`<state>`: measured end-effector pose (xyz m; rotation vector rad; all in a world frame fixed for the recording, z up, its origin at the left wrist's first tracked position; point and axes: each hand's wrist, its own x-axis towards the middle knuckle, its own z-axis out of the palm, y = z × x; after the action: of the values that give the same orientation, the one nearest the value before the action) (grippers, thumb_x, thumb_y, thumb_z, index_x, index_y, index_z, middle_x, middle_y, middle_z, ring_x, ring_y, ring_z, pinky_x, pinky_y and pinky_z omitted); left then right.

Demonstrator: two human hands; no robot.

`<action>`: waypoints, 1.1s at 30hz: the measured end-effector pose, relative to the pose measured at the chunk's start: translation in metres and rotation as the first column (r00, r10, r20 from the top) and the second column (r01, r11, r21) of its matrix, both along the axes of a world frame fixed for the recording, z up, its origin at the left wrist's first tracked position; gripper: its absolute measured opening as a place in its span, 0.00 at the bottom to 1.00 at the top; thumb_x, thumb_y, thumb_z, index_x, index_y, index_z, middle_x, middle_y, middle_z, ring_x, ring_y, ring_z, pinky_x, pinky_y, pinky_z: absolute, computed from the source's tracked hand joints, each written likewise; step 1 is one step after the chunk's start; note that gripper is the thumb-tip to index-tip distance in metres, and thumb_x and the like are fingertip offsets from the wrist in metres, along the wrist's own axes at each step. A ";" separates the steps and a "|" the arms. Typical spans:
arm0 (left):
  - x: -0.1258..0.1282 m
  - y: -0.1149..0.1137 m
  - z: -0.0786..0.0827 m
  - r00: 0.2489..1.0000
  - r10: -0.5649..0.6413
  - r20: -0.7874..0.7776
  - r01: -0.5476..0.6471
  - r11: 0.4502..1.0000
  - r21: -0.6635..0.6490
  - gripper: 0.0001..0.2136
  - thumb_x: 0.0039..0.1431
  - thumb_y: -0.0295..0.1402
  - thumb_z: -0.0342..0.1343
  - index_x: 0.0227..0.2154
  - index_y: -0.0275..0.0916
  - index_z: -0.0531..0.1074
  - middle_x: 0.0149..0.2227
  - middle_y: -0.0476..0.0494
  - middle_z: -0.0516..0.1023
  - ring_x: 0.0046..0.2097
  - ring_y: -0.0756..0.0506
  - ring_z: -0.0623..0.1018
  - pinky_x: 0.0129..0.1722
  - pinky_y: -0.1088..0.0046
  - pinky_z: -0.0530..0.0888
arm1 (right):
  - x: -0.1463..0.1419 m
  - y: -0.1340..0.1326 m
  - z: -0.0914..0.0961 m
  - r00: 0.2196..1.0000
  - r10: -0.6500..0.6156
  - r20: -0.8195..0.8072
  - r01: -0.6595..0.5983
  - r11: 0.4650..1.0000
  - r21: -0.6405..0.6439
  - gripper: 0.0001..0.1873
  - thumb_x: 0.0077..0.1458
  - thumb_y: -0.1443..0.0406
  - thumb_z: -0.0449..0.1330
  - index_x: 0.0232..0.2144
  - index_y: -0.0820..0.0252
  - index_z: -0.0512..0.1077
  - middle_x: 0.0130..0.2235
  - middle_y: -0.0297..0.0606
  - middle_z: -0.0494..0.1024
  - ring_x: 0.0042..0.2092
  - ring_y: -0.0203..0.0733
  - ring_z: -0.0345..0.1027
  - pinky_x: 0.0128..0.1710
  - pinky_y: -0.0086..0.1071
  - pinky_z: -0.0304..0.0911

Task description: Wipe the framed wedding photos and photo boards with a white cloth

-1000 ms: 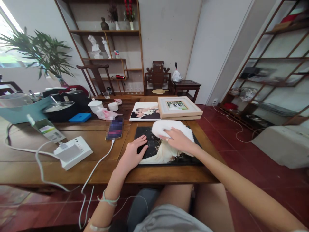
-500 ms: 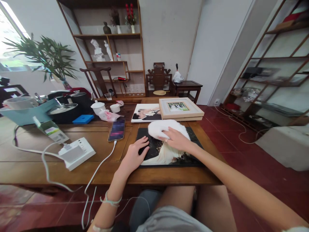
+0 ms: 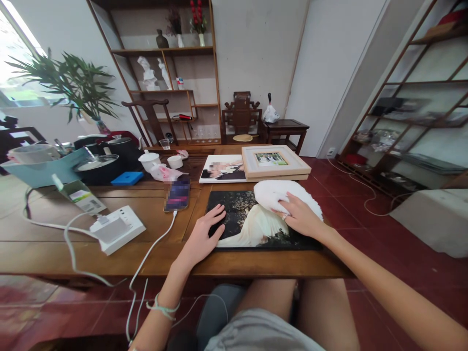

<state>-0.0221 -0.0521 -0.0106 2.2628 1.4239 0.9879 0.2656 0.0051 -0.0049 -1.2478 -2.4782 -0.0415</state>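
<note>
A dark photo panel point(image 3: 234, 204) showing a pale gown lies flat at the table's front edge. My left hand point(image 3: 207, 231) rests with fingers spread on its left side. On the panel's right part is a fluffy white cloth point(image 3: 272, 191), and my right hand point(image 3: 302, 214) grips it with bent fingers, pressing it down. The cloth covers the panel's upper right corner and reaches past its right edge. Just behind lie a white-edged photo print point(image 3: 221, 169) and a light wooden picture frame point(image 3: 288, 168), side by side.
A phone point(image 3: 177, 196) on a white charging cable and a white power strip point(image 3: 119, 229) lie to the left on the wooden table point(image 3: 161, 253). Farther left are a blue box point(image 3: 126, 178), a white teapot point(image 3: 149, 160), a lidded pot point(image 3: 98, 168) and a light blue bin point(image 3: 40, 170).
My right hand has slid the white cloth to the right across the panel, uncovering more of the picture's middle. My left hand stays in place.
</note>
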 end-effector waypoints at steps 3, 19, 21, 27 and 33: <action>0.001 -0.001 -0.002 1.000 0.014 0.026 -0.015 1.000 0.002 0.16 0.58 0.32 0.48 0.48 0.36 0.70 0.56 0.40 0.67 0.59 0.42 0.63 0.58 0.57 0.61 | 0.002 0.000 0.001 1.000 0.004 0.016 -0.004 1.000 0.010 0.15 0.58 0.64 0.46 0.40 0.59 0.71 0.46 0.44 0.73 0.51 0.54 0.62 0.51 0.46 0.54; 0.000 0.003 -0.003 0.997 0.074 0.038 -0.074 0.997 -0.011 0.18 0.57 0.34 0.48 0.49 0.35 0.69 0.57 0.38 0.66 0.58 0.41 0.64 0.58 0.58 0.60 | -0.005 -0.068 0.010 0.959 0.280 0.039 -0.280 0.960 -0.011 0.12 0.42 0.74 0.52 0.29 0.60 0.72 0.58 0.47 0.61 0.61 0.50 0.48 0.59 0.53 0.42; 0.000 0.004 -0.003 0.995 0.085 0.049 -0.084 0.996 -0.014 0.17 0.57 0.34 0.49 0.49 0.37 0.69 0.57 0.39 0.65 0.58 0.41 0.64 0.58 0.58 0.60 | -0.005 -0.084 0.016 0.938 0.342 0.048 -0.340 0.939 -0.057 0.13 0.41 0.75 0.52 0.28 0.59 0.72 0.59 0.43 0.60 0.61 0.49 0.47 0.59 0.53 0.42; -0.001 0.006 -0.004 0.996 0.079 0.033 -0.078 0.997 -0.025 0.18 0.60 0.35 0.46 0.50 0.36 0.68 0.58 0.40 0.64 0.61 0.43 0.60 0.59 0.59 0.57 | 0.014 -0.047 0.017 0.978 0.198 0.064 -0.196 0.980 -0.048 0.12 0.54 0.67 0.50 0.36 0.59 0.72 0.57 0.45 0.64 0.57 0.51 0.56 0.57 0.49 0.50; -0.003 0.005 -0.006 0.998 0.053 0.039 -0.053 0.999 0.003 0.16 0.58 0.34 0.48 0.46 0.36 0.71 0.56 0.38 0.66 0.59 0.41 0.63 0.58 0.57 0.60 | 0.024 0.006 0.001 0.999 0.020 -0.039 -0.018 0.999 0.028 0.14 0.58 0.62 0.47 0.37 0.57 0.71 0.43 0.42 0.76 0.51 0.52 0.64 0.56 0.53 0.50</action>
<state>-0.0249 -0.0469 -0.0163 2.2066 1.4742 1.0460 0.2895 0.0112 -0.0036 -1.2025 -2.4478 -0.0456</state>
